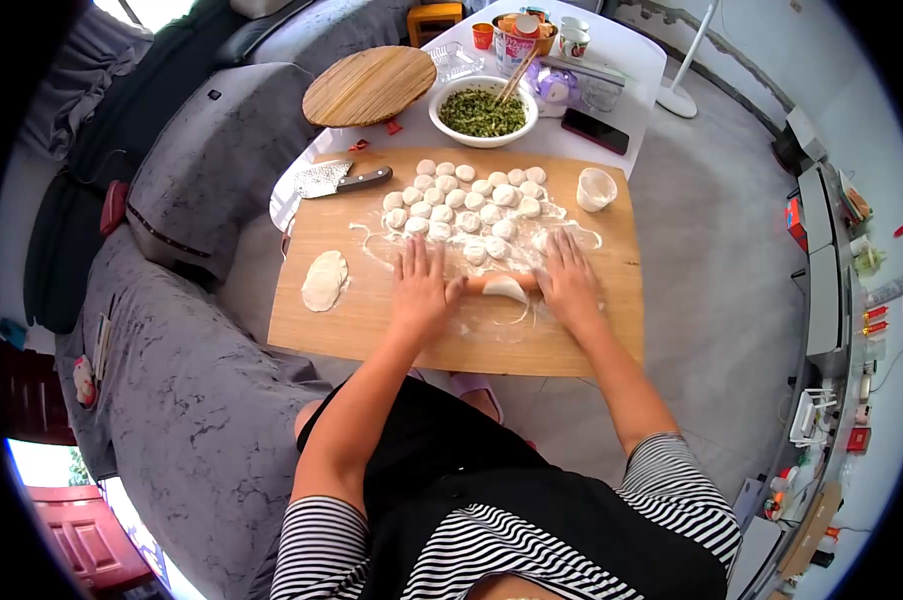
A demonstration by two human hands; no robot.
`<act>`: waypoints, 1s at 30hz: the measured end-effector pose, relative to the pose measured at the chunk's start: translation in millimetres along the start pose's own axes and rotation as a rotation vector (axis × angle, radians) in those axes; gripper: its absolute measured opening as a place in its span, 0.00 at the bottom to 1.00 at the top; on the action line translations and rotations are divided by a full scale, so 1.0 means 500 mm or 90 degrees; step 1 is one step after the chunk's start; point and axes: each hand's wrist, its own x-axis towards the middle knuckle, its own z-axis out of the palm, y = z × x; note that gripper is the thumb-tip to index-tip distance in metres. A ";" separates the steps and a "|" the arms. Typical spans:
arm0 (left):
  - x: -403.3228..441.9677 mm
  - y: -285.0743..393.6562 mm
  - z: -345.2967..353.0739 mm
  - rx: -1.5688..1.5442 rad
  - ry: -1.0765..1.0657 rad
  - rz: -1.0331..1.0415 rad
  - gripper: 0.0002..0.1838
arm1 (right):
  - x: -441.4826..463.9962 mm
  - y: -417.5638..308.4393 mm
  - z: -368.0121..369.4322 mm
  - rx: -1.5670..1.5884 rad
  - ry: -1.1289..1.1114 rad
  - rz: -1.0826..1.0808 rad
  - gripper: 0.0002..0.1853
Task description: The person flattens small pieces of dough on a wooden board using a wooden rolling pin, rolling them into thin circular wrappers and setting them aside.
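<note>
A wooden rolling pin [479,285] lies across the front of the floury board, with a thin dough wrapper [506,289] at its middle. My left hand [424,292] holds down its left end, fingers reaching forward over it. On the other end rests my right hand [572,282], also with fingers stretched forward; both palms hide the pin's ends. Several small floured dough pieces [456,198] are spread just beyond my hands. To the left of my left hand sits a stack of rolled wrappers [325,281].
The wooden board [372,330] bears a cleaver [364,180] at back left and a plastic cup [597,189] at back right. Behind it on the white table stand a bowl of chopped green filling [483,112] with chopsticks, a round woven lid [370,86] and a phone [595,131].
</note>
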 end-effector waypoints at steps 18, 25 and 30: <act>0.022 -0.019 0.007 -0.040 0.038 -0.011 0.39 | -0.009 -0.013 -0.014 -0.042 0.005 -0.029 0.33; -0.104 0.015 -0.001 0.006 0.003 0.074 0.39 | -0.117 -0.025 -0.058 -0.051 -0.051 -0.056 0.35; -0.030 -0.008 0.000 -0.031 0.017 0.001 0.39 | -0.035 -0.010 -0.020 -0.043 -0.022 -0.025 0.35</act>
